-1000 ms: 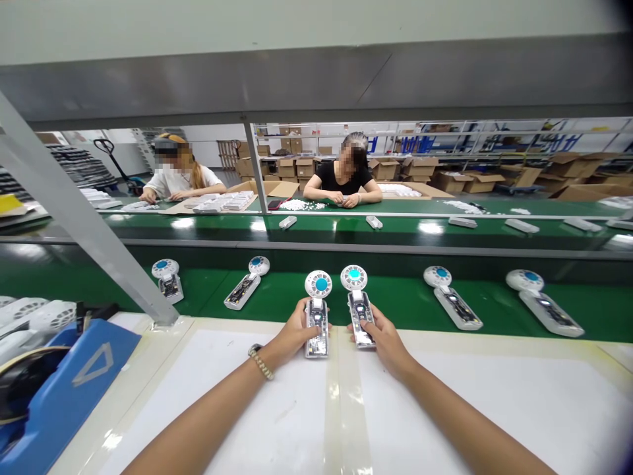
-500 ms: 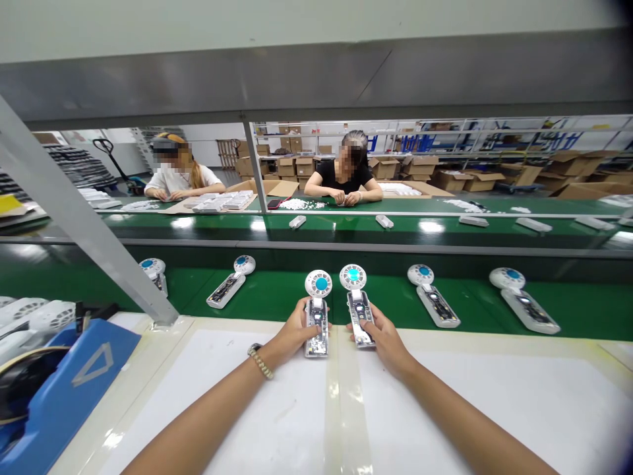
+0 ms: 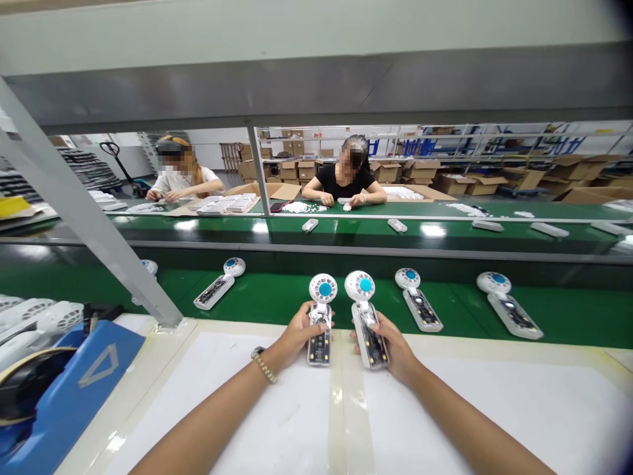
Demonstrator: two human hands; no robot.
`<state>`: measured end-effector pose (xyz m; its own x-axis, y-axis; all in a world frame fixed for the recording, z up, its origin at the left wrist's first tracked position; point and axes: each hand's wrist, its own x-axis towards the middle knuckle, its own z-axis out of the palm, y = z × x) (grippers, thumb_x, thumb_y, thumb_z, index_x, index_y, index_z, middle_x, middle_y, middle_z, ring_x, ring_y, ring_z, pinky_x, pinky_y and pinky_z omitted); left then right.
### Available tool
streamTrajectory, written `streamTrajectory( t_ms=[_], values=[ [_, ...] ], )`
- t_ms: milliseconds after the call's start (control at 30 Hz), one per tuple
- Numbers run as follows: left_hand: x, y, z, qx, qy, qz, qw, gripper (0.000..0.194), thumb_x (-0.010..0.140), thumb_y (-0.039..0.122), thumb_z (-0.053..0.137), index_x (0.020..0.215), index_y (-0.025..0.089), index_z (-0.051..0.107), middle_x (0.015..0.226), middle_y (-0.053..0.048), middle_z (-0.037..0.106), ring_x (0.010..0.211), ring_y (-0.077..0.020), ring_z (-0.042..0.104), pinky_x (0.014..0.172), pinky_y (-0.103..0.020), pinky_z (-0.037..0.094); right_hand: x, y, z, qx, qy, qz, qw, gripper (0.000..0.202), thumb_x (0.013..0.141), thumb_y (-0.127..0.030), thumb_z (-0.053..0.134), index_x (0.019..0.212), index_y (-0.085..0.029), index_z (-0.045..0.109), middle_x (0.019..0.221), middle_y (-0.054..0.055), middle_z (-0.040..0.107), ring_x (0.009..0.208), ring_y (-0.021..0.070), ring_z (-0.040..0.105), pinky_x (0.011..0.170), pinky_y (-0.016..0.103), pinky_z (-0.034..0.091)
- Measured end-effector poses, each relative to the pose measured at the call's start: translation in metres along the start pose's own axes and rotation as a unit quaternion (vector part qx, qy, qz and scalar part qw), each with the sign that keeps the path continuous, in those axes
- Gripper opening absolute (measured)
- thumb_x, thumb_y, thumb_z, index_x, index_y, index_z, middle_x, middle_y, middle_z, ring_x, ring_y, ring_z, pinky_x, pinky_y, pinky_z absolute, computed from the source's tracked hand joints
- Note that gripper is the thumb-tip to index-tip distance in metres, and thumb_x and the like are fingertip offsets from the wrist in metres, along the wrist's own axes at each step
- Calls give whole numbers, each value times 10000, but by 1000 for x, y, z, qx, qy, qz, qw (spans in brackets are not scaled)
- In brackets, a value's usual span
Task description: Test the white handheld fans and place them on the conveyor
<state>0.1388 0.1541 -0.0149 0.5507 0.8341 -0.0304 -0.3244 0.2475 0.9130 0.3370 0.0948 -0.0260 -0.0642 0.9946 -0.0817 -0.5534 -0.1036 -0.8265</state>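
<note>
My left hand (image 3: 300, 335) is closed around a white handheld fan (image 3: 320, 343) with a blue centre, its thumb on the body where a circuit board shows. My right hand (image 3: 393, 344) grips a second such fan (image 3: 364, 323), which tilts a little, its head up and left. Both fans are held side by side, apart, over the near edge of the white work surface (image 3: 277, 412). Beyond them, more fans, such as one at the left (image 3: 214, 291) and one at the right (image 3: 422, 310), lie on the green conveyor belt (image 3: 277, 297).
A blue tape dispenser (image 3: 93, 376) stands at the left, beside white fan parts (image 3: 59, 316). A slanted metal post (image 3: 99, 218) rises at the left, and a shelf (image 3: 316, 82) spans overhead. Two people sit across the second belt, with small white parts before them.
The right-hand fan has turned and come nearer, and its centre has gone from bright cyan to plain blue. The fans on the near belt have shifted left; those at its left end slip behind the post.
</note>
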Motion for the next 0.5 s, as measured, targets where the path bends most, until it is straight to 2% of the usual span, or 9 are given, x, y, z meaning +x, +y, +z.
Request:
streamTrajectory(
  t_ms=[33, 100, 200, 300, 400, 500],
  values=[
    [0, 2, 1, -11, 11, -18, 1000, 421, 673, 294, 719, 1004, 186, 482, 1014, -90, 611, 842, -201, 607, 673, -335, 517, 0, -1, 1, 9, -14, 14, 1000, 308, 702, -412, 621, 913, -196, 557, 821, 48, 673, 683, 207, 646, 538, 305, 517],
    [0, 6, 2, -22, 32, -64, 997, 383, 716, 463, 637, 915, 155, 527, 834, -74, 648, 661, -177, 620, 588, -321, 520, 2, -2, 4, 19, -41, 39, 998, 388, 779, -538, 474, 800, -165, 578, 666, 45, 647, 537, 165, 606, 471, 270, 491],
    [2, 9, 1, -8, 43, -129, 991, 578, 714, 676, 463, 721, 109, 571, 591, -57, 616, 446, -138, 562, 465, -267, 480, 12, -3, 11, 38, -67, 48, 996, 574, 794, -655, 306, 679, -156, 566, 504, 15, 562, 410, 126, 516, 411, 241, 448],
    [7, 5, -2, 26, 66, -143, 987, 678, 700, 741, 376, 646, 98, 584, 519, -54, 583, 401, -129, 532, 440, -259, 465, 29, 1, 18, 9, -59, 30, 998, 610, 770, -701, 260, 625, -172, 527, 467, -7, 511, 384, 113, 477, 410, 237, 432],
    [15, 1, -13, 131, 152, -53, 978, 589, 711, 674, 456, 733, 103, 596, 593, -72, 611, 484, -167, 581, 495, -300, 492, 54, 8, 21, -113, -11, -45, 993, 541, 777, -670, 307, 662, -182, 509, 499, -2, 533, 419, 126, 508, 426, 239, 425],
    [23, 5, -34, 225, 238, 72, 942, 446, 674, 522, 610, 878, 127, 577, 900, -122, 636, 759, -235, 632, 692, -360, 503, 79, 16, 19, -192, 19, -117, 974, 372, 738, -537, 532, 831, -178, 531, 694, 32, 630, 613, 167, 608, 570, 271, 488]
  ],
)
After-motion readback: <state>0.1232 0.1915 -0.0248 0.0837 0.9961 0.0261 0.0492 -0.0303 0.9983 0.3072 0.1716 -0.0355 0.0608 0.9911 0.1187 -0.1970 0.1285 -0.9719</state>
